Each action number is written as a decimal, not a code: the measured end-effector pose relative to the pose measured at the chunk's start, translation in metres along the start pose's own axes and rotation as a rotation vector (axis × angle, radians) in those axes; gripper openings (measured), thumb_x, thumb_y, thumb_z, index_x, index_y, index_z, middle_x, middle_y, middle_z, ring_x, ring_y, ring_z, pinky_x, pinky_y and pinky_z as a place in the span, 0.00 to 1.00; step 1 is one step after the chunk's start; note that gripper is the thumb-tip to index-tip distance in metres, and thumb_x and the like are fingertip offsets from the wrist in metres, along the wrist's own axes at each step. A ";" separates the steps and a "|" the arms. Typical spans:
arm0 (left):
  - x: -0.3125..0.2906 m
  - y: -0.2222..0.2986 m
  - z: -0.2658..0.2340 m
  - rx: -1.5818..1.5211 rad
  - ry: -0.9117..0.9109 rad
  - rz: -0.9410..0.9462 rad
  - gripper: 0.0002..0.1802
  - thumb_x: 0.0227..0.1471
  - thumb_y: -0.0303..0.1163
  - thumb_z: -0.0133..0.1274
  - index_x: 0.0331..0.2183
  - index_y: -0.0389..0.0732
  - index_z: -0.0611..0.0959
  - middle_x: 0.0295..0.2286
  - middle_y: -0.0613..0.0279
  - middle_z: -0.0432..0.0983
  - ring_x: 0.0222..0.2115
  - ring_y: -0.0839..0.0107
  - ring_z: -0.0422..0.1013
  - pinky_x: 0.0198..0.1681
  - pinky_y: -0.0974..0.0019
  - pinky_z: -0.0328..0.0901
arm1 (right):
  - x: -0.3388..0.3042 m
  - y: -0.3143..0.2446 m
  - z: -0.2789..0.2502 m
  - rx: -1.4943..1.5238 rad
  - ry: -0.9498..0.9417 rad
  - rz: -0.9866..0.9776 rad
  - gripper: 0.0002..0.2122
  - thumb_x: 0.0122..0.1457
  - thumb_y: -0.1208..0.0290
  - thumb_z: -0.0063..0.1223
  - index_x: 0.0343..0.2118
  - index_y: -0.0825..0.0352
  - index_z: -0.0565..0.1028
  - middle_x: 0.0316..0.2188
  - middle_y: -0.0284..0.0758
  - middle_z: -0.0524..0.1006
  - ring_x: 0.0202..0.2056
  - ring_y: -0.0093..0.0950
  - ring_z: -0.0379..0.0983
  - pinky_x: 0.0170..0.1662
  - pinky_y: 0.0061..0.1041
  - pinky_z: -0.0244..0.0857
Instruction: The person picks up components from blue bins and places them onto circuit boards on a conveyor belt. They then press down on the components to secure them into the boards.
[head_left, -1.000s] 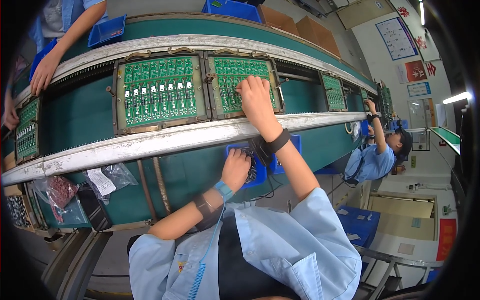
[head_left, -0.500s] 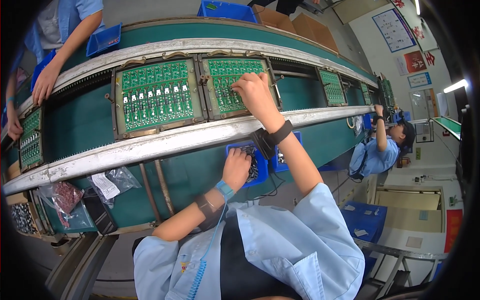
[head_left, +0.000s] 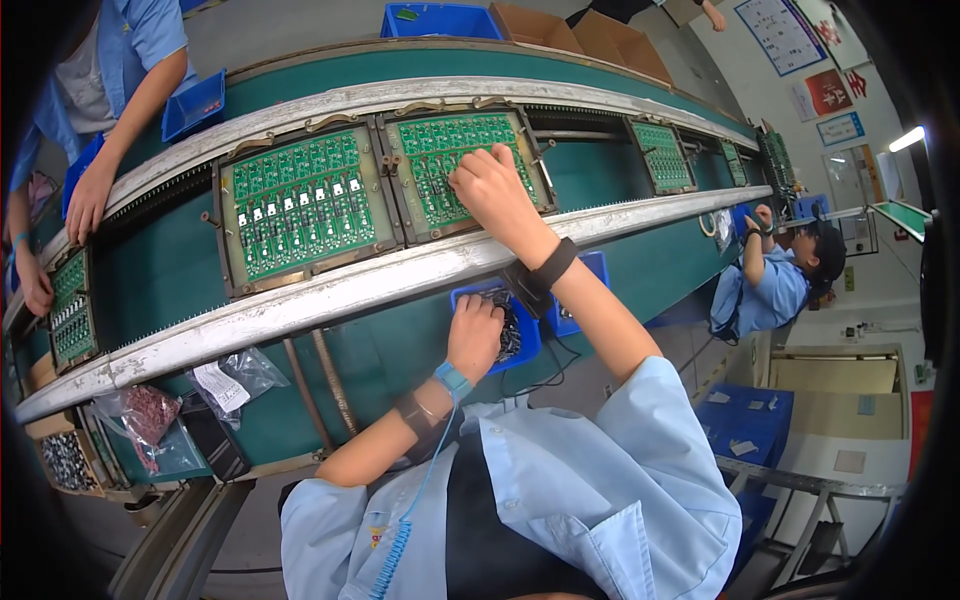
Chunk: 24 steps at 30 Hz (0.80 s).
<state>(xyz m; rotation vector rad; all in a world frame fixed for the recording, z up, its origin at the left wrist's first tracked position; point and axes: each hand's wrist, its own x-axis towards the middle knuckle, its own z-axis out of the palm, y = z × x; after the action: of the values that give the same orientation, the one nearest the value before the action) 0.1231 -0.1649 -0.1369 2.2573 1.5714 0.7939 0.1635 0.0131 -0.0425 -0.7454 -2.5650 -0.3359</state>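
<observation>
My right hand [head_left: 492, 195] reaches over a framed panel of green circuit boards [head_left: 428, 140], its fingers pinched at the middle of the panel. What sits in that pinch is hidden by the fingers. Below the silver rail, my left hand [head_left: 475, 333] dips into a blue bin [head_left: 528, 352] of small dark components with metallic glints. Its fingers are curled among the parts, and the fingertips are covered. To the left of my right hand lies a second framed board panel [head_left: 300, 205], with a row of white parts across it.
Silver rails [head_left: 330, 275] with spiked chains carry the frames. Another blue bin [head_left: 580, 290] stands beside mine. Plastic bags [head_left: 150, 420] lie at the near left. One co-worker's hand [head_left: 92, 195] rests by the far-left rail; another person [head_left: 775, 275] works at the right.
The view has tilted slightly. My right hand stays over the same panel, its fingers barely shifted, and my left hand stays in the bin. The co-worker at right has brought both hands together.
</observation>
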 end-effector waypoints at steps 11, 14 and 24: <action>0.030 0.027 -0.002 -0.047 0.018 0.037 0.04 0.43 0.30 0.56 0.25 0.41 0.81 0.28 0.60 0.75 0.35 0.61 0.67 0.44 0.58 0.59 | -0.008 0.021 -0.036 -0.099 -0.182 0.034 0.03 0.43 0.75 0.51 0.21 0.65 0.77 0.27 0.36 0.72 0.37 0.32 0.70 0.46 0.34 0.59; 0.029 0.032 -0.007 -0.009 -0.008 0.075 0.05 0.44 0.31 0.55 0.26 0.41 0.81 0.29 0.58 0.75 0.35 0.60 0.68 0.43 0.57 0.59 | -0.015 0.017 -0.036 -0.077 -0.194 0.087 0.03 0.42 0.74 0.52 0.18 0.64 0.77 0.28 0.35 0.73 0.38 0.32 0.69 0.46 0.33 0.59; 0.014 0.049 -0.029 -0.084 -0.049 0.036 0.15 0.40 0.27 0.56 0.36 0.40 0.82 0.34 0.54 0.77 0.41 0.52 0.68 0.47 0.51 0.59 | -0.033 -0.019 -0.024 -0.011 -0.167 0.218 0.08 0.45 0.72 0.52 0.29 0.64 0.79 0.31 0.35 0.72 0.40 0.33 0.68 0.42 0.33 0.59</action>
<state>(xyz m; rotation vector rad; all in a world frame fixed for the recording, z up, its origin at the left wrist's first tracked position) 0.1477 -0.1728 -0.0838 2.2343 1.4523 0.7927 0.1862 -0.0257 -0.0391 -1.0872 -2.6031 -0.2257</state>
